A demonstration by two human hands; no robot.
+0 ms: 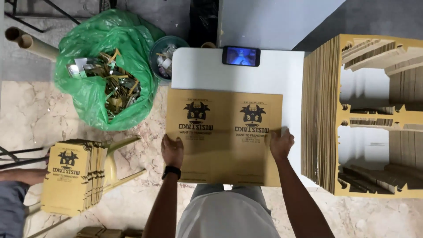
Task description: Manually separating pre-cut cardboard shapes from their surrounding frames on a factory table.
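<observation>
A flat brown cardboard sheet (224, 132) with two printed black emblems lies on a white table (273, 75). My left hand (172, 150), with a dark watch on the wrist, presses flat on the sheet's left part. My right hand (281, 144) rests on the sheet's right edge, fingers spread over it. Neither hand grips anything.
A black phone (241, 56) lies at the table's far edge. A tall stack of die-cut cardboard (324, 114) stands at the right. A pile of printed sheets (75, 174) sits on a stool at the left, beside another person's arm (22, 176). A green scrap bag (105, 70) is behind.
</observation>
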